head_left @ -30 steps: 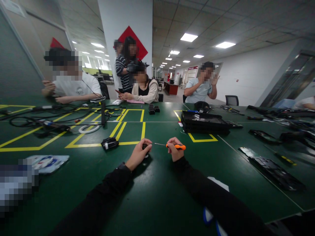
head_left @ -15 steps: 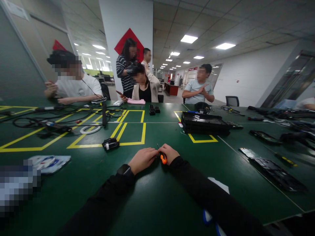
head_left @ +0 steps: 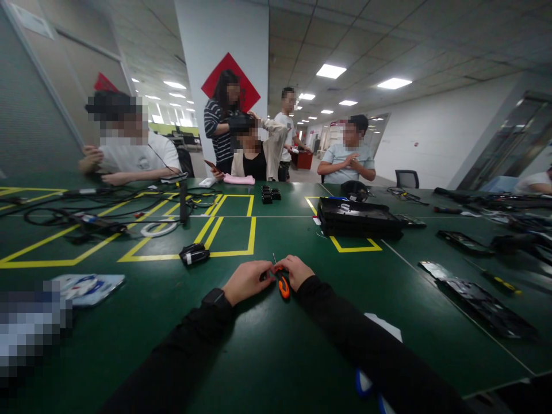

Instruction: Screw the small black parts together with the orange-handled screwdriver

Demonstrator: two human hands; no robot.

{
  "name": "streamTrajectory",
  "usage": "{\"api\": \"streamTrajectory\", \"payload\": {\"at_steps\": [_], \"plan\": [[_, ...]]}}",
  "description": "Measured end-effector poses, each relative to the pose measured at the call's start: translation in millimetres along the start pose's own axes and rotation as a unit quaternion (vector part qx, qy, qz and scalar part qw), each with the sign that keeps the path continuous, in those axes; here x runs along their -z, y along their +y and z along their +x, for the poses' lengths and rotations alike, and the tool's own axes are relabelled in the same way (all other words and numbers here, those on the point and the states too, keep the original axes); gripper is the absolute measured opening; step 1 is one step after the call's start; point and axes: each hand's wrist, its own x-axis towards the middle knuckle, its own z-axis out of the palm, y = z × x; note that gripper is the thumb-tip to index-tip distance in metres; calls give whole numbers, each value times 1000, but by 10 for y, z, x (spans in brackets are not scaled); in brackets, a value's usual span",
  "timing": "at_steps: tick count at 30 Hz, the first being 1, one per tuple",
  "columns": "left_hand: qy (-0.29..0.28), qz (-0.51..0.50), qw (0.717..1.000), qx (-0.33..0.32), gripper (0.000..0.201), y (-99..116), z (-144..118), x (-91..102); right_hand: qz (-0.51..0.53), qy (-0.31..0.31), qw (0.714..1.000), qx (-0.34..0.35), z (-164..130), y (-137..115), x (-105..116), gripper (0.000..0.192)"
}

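Your left hand (head_left: pixel 246 280) and right hand (head_left: pixel 297 270) meet on the green tabletop (head_left: pixel 267 345) toward its near edge, knuckles almost touching. The right hand is curled around an orange-handled screwdriver (head_left: pixel 282 285), its thin shaft poking up and away between the two hands. The left hand is closed over a small dark part (head_left: pixel 264 276); only a sliver of it shows at the fingertips, so what it is cannot be told.

Keep both wrists resting on the tabletop so the tip stays steady. Seat the tip square before you turn, and press along the shaft, not across it. Pin the small part flat with your left fingers so it cannot spin, and keep those fingers clear of the tip's path in case it slips. Turn slowly; a part that small will likely strip or jump if forced.

A black mouse-like device (head_left: pixel 194 253) sits near the yellow floor-tape line (head_left: pixel 228 252) to your left, and a black tray (head_left: pixel 357 217) lies further back to the right. Other people sit along the far edge.
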Motion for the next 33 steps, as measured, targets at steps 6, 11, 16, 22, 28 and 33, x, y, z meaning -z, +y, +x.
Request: {"api": "streamTrajectory", "payload": {"at_steps": [6, 11, 16, 22, 28, 33], "plan": [[81, -79, 993, 21, 18, 35, 7, 21, 63, 74, 995, 4, 3, -121, 78, 29], [206, -212, 954, 58, 36, 163, -2, -7, 113, 112, 978, 135, -9, -368, 178, 35], [212, -286, 934, 18, 46, 321, -2, -75, 125, 121, 967, 186, -14, -485, 115, 33], [196, -307, 926, 95, 40, 133, 32, -4, 205, 179, 961, 43, -2, -417, 128, 30], [7, -217, 969, 114, 34, -283, -66, 131, 251, 274, 913, -170, 115, 78, 156, 26], [-85, -192, 976, 61, 33, -345, -116, 185, 210, 201, 926, -240, 115, 316, 109, 21]]}}
